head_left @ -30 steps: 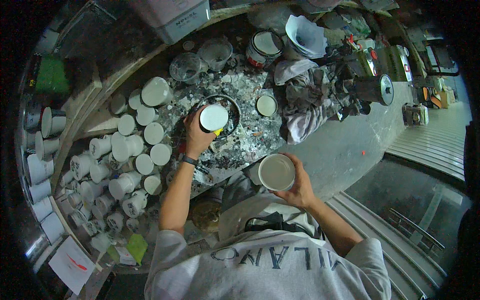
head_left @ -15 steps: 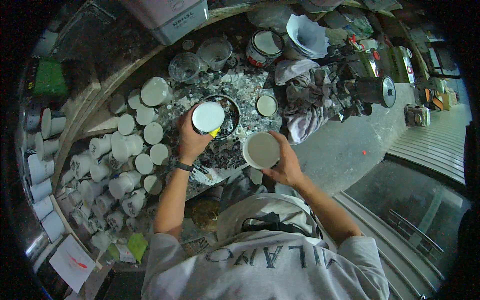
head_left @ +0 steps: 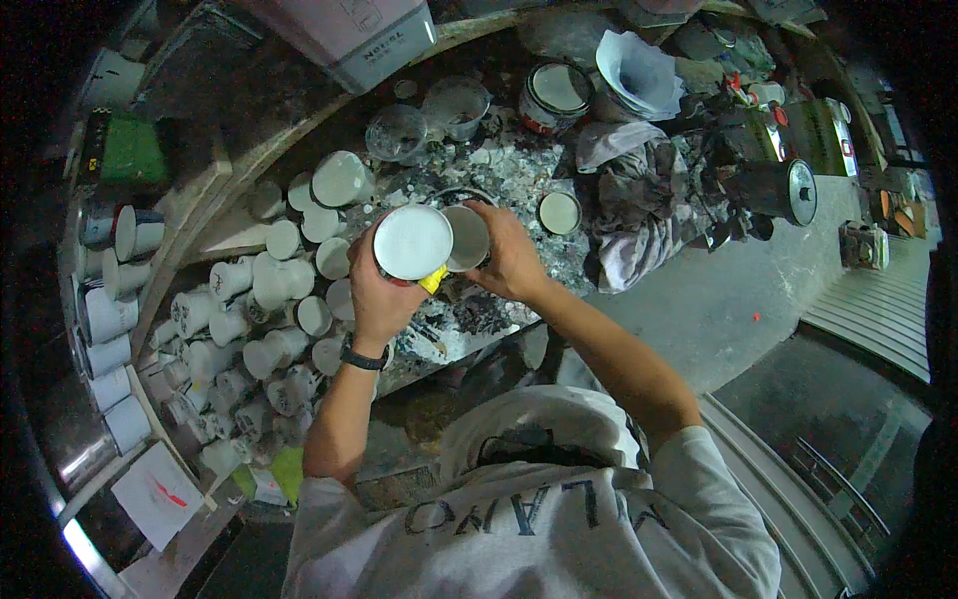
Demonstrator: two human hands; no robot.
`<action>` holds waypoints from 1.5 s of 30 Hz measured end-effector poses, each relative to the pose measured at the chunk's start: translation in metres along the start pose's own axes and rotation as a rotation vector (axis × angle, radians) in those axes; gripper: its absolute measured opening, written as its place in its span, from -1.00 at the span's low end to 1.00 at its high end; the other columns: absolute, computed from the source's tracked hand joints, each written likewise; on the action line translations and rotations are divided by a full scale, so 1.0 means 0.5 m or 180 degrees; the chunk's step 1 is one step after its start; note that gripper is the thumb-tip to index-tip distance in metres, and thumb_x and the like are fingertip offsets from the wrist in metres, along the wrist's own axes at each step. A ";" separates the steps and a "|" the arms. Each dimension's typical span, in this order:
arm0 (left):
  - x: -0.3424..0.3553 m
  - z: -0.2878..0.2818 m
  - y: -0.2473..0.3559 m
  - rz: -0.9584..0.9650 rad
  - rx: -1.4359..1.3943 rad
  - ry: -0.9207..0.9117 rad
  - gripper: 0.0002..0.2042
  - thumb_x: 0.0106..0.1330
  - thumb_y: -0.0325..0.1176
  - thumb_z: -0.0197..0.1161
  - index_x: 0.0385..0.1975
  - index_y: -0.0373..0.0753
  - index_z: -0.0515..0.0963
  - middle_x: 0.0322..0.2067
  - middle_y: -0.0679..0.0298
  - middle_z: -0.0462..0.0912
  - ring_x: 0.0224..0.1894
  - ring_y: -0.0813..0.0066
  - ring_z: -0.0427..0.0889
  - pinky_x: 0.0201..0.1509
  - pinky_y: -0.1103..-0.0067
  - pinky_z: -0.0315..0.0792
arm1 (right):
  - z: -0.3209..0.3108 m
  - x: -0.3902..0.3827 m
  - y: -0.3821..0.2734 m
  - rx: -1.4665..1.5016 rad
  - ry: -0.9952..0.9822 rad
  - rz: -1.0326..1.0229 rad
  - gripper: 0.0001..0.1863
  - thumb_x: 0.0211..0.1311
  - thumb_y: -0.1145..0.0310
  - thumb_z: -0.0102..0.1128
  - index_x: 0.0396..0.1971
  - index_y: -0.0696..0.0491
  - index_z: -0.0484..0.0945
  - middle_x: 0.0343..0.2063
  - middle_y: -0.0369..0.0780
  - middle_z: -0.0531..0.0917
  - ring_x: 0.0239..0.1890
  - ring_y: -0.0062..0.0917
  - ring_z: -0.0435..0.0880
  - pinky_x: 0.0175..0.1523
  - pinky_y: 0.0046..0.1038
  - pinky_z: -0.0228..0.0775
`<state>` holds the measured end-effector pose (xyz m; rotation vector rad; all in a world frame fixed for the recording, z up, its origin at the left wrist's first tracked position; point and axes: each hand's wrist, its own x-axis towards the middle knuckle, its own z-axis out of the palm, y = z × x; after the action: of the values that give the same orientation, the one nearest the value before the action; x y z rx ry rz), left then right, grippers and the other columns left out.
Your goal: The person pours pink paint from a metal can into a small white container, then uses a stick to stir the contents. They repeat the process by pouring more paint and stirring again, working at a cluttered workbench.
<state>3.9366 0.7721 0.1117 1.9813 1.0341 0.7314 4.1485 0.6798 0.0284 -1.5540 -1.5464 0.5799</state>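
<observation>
My left hand (head_left: 374, 295) grips a round white can (head_left: 412, 243) with a yellow patch on its underside, held above the paint-spattered bench (head_left: 499, 170). My right hand (head_left: 509, 255) holds a smaller round white container (head_left: 466, 238) tilted against the can's right side. Both are over a dark-rimmed round tin (head_left: 459, 195) standing on the bench, mostly hidden behind them.
Many white cups (head_left: 259, 299) lie piled on the left of the bench. A small open tin (head_left: 559, 213), a large paint can (head_left: 554, 95), a clear bowl (head_left: 395, 132), crumpled rags (head_left: 639, 220) and a dark metal pot (head_left: 778, 190) stand further back and right. A white box (head_left: 349, 35) sits behind.
My right hand has brought the smaller white container up from near my chest to the can in my left hand. My left hand has lifted slightly toward me.
</observation>
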 end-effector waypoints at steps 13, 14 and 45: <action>-0.027 0.048 0.016 -0.0068 0.0039 0.0065 -0.23 0.00 -0.51 0.67 0.28 -0.34 0.45 0.13 0.13 0.68 0.16 0.31 0.67 0.28 0.36 0.52 | -0.018 0.001 0.015 0.0044 0.0016 0.0240 0.09 -0.15 0.19 0.75 0.40 0.09 0.26 0.10 0.03 0.58 0.13 0.06 0.54 0.23 -0.03 0.41; -0.027 0.055 0.018 -0.0119 -0.0123 0.0060 -0.24 0.00 -0.52 0.67 0.27 -0.34 0.46 0.13 0.13 0.68 0.16 0.31 0.67 0.28 0.36 0.52 | -0.021 0.000 0.018 0.0077 0.0045 0.0224 0.10 -0.18 0.20 0.75 0.40 0.06 0.27 0.16 0.00 0.57 0.19 0.06 0.53 0.28 -0.04 0.38; -0.037 0.085 0.076 -0.0721 -0.0321 0.0333 -0.34 0.05 -0.53 0.62 0.21 -0.35 0.50 0.10 0.10 0.67 0.15 0.25 0.66 0.28 0.34 0.50 | -0.461 -0.230 -0.039 -0.1258 0.0117 0.0567 -0.32 0.03 0.50 0.50 0.25 0.03 0.54 0.20 -0.05 0.56 0.21 -0.06 0.54 0.29 -0.12 0.39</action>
<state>3.9750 0.7266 0.1180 1.7216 1.2359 0.7528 4.3092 0.5115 0.1405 -2.0033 -1.5698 0.3511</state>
